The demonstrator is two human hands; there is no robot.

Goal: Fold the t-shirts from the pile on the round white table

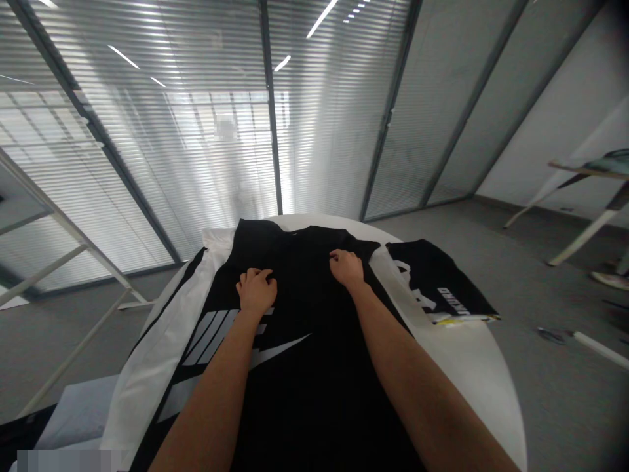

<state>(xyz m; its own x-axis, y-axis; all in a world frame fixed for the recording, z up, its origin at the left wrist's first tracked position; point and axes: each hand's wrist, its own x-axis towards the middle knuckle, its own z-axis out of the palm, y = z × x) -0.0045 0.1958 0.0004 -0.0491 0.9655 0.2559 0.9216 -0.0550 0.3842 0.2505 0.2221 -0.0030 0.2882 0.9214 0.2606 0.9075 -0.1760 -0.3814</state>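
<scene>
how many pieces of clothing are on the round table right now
2: a black shirt spread under both hands, and a folded black garment at the table's right edge. More may be hidden beneath.

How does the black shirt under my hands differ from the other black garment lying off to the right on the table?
The black shirt is spread out flat across the table and shows a large white graphic; the folded garment is a small bundle with small white lettering. The left hand and right hand both grip the black shirt; the folded garment lies untouched near the table's right edge. Both are black with white print.
</scene>
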